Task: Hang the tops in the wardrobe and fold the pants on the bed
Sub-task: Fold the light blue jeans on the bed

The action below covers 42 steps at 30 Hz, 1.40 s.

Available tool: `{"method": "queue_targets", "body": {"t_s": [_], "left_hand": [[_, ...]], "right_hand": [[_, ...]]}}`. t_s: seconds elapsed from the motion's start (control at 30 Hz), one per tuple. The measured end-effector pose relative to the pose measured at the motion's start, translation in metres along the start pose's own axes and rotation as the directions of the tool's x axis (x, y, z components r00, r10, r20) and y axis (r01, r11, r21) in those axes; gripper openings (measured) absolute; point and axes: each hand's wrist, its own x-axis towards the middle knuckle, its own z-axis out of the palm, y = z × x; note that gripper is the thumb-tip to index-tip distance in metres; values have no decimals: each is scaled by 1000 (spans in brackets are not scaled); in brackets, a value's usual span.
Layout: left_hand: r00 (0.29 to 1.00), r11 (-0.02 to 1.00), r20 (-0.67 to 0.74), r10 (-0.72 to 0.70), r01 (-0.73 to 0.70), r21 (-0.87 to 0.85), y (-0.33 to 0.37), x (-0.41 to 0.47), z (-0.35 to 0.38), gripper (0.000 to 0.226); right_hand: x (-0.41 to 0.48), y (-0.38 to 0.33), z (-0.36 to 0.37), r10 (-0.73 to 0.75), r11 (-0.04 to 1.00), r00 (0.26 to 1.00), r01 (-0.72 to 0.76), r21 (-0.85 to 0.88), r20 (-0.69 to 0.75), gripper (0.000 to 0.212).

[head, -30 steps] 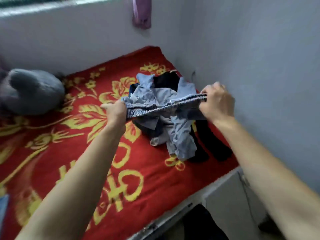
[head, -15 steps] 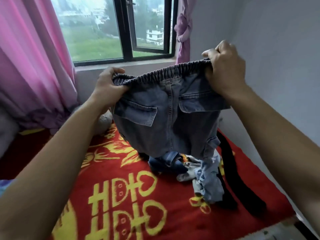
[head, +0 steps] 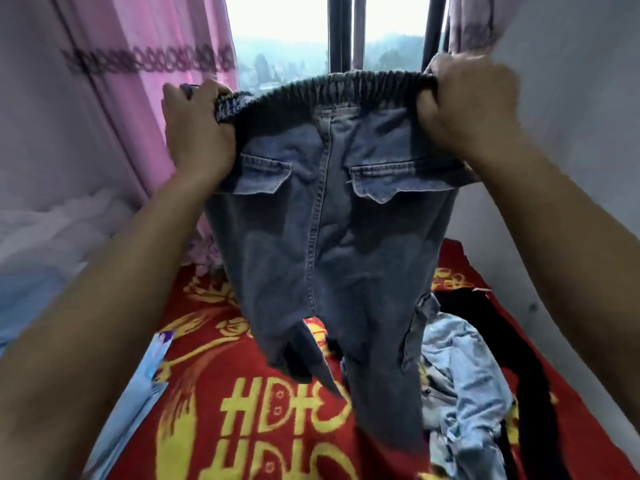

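Grey-blue jeans (head: 332,237) are held up in the air over the bed (head: 214,420), back side w/ two flap pockets facing the camera. Left hand (head: 197,133) grips the left end of the elastic waistband, fingers curled round bunched fabric. Right hand (head: 467,109) grips the right end the same way, & the band is stretched taut btwn them. Legs hang down, lower ends crumpled; can't tell if they touch the bed. Bed cover is red w/ yellow pattern. Just right of the hanging legs lies a crumpled light-blue denim garment (head: 460,375), & beside it, nearer the wall (head: 571,168), a black garment (head: 519,341). Pink curtain (head: 156,81) at left, window (head: 287,36) behind the waistband. Pale-blue item (head: 138,393) at the bed's left edge, too blurred to ID.
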Motion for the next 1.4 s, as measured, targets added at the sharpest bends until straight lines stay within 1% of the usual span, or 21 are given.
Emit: {"method": "queue_targets", "body": {"t_s": [0.07,0.13,0.2,0.3,0.33,0.4,0.5,0.6,0.67,0.73,0.8,0.87,0.97,1.07,1.13,1.17,1.2,1.23,1.27,1.33,1.4], "left_hand": [[986,994,166,19,-37,104,-18,-6,2,44],[944,977,326,-43,-29,212,-39,-22,10,36],[894,914,423,-146,-42,403,-58,-55,24,32],[776,684,580,-247,-285,672,-85,-126,50,29],[705,643,647,-291,-356,677,-95,-151,55,28],[496,696,775,-391,-392,602,-121,-202,62,27],[79,833,901,-425,-355,424,-152,-271,61,22],[-219,918,898,-382,-203,341,-170,-328,56,14],[-346,940,876,-337,-71,333,-178,-362,55,39],[-431,937,838,-336,-63,343,-185,-387,55,45],[-522,939,784,-337,-121,323,-191,-405,59,33],[-564,948,765,-312,-133,290,-195,-411,62,21],[-566,948,762,-314,-146,282,-206,-402,68,9],[-534,926,756,-378,-227,302,-221,-387,75,4],[-488,899,758,-433,-296,323,-229,-369,81,14],[-447,888,770,-455,-295,353,-232,-356,84,18],[-376,877,795,-477,-264,401,-235,-340,88,18],[-270,865,823,-500,-211,456,-237,-320,93,14],[-125,856,849,-513,-150,495,-238,-297,98,10],[195,854,843,-501,-45,518,-241,-249,107,21],[480,864,749,-457,40,502,-242,-195,112,33]], "right_hand": [[-14,-4,18,-26,999,987,21,31,160,35],[-43,-11,49,-73,997,930,54,63,360,35],[-86,-26,80,-100,992,824,43,115,557,32],[-163,-53,119,-157,975,603,-29,219,782,29],[-191,-61,129,-186,970,517,-38,240,835,27],[-245,-73,143,-247,960,327,-47,277,912,20],[-309,-79,155,-321,942,89,-70,327,943,14],[-357,-78,162,-337,941,-99,-75,331,936,13],[-383,-80,166,-328,945,-269,-71,321,906,12],[-402,-85,167,-299,954,-439,-121,274,847,13],[-413,-90,167,-267,963,-568,-185,196,778,10],[-418,-95,166,-243,967,-641,-219,129,728,10],[-411,-104,170,-237,955,-672,-293,42,701,11],[-388,-112,186,-272,949,-668,-304,80,692,15],[-361,-117,200,-284,956,-635,-249,159,718,20],[-345,-120,209,-284,957,-590,-218,189,756,22],[-326,-122,217,-275,960,-531,-193,201,801,22],[-305,-124,225,-258,965,-450,-161,207,855,22],[-281,-125,232,-245,969,-343,-117,218,907,21],[-227,-123,242,-258,966,-75,-38,256,963,19],[-170,-122,247,-249,956,188,-112,272,950,17]]}}
